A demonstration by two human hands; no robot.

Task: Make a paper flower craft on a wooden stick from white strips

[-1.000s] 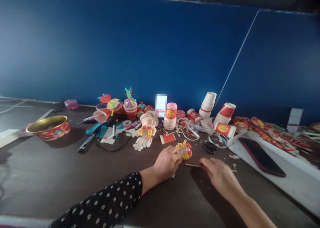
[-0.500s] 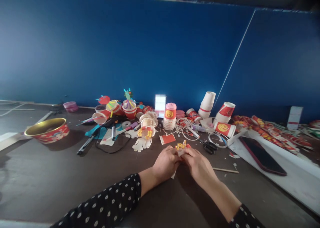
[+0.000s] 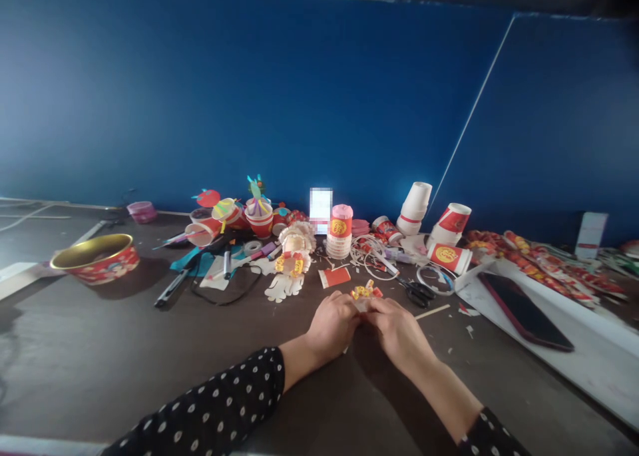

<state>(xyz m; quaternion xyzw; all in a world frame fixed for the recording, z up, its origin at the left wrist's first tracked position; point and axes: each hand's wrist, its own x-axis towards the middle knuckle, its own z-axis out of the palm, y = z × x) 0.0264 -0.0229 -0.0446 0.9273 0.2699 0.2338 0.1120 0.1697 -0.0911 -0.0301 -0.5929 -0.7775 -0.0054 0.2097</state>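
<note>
My left hand (image 3: 333, 326) and my right hand (image 3: 399, 329) meet above the table, fingers closed on a small piece of cut paper (image 3: 367, 292). Its far edge shows curled yellow-and-red strips; fingers hide most of the rest. A thin wooden stick (image 3: 433, 311) sticks out past my right hand, its near end hidden. A flat red paper piece (image 3: 335, 277) lies just beyond my hands. Black-handled scissors (image 3: 418, 294) rest to the right of it. Further left sits a paper craft (image 3: 291, 266) with curled yellow-red strips and white cut petals.
A gold-lined red bowl (image 3: 94, 259) stands at left. Behind are paper cups (image 3: 259, 223), a pink-topped cup stack (image 3: 341, 233) and white cups (image 3: 415, 208). At right, a phone (image 3: 525, 311) lies in a white tray (image 3: 594, 369). A marker (image 3: 172, 289) lies left of centre.
The wooden stick has swung, its free end now further from me and more to the left. My hands have barely shifted and still hold the cut paper.
</note>
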